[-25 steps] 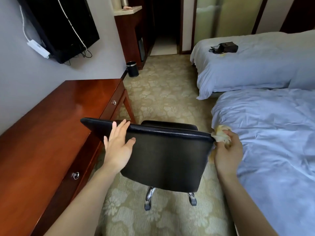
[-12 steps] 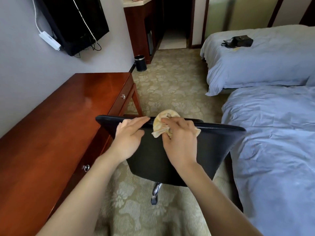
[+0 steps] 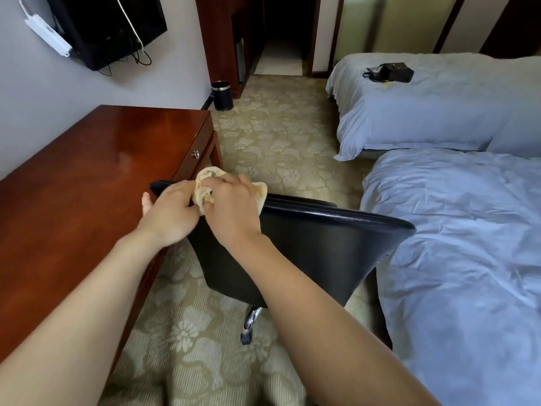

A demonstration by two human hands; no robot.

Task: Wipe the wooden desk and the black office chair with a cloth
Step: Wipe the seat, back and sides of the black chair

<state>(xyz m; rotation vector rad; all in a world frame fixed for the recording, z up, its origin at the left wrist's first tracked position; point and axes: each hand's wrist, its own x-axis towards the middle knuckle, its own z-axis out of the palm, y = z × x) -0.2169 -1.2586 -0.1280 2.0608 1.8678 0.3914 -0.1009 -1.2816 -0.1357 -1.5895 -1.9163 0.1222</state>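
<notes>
The black office chair point(image 3: 316, 247) stands with its back toward me, between the desk and the near bed. My right hand point(image 3: 231, 206) grips a crumpled pale yellow cloth point(image 3: 205, 186) and holds it on the top edge of the chair back, near its left end. Just left of it, my left hand point(image 3: 172, 212) holds the same top edge, fingers curled over it and touching the cloth. The glossy reddish wooden desk point(image 3: 87, 183) runs along the wall on the left.
A near bed point(image 3: 468, 259) with a pale blue cover lies right of the chair. A second bed point(image 3: 424, 112) behind it carries a black bag point(image 3: 393, 72). A black bin point(image 3: 222, 95) stands on the patterned carpet point(image 3: 281, 142). A dark screen point(image 3: 111, 27) hangs above the desk.
My right hand has carried the cloth from the right end of the chair back along the top edge to its left end, beside my left hand. The chair has turned and shifted right.
</notes>
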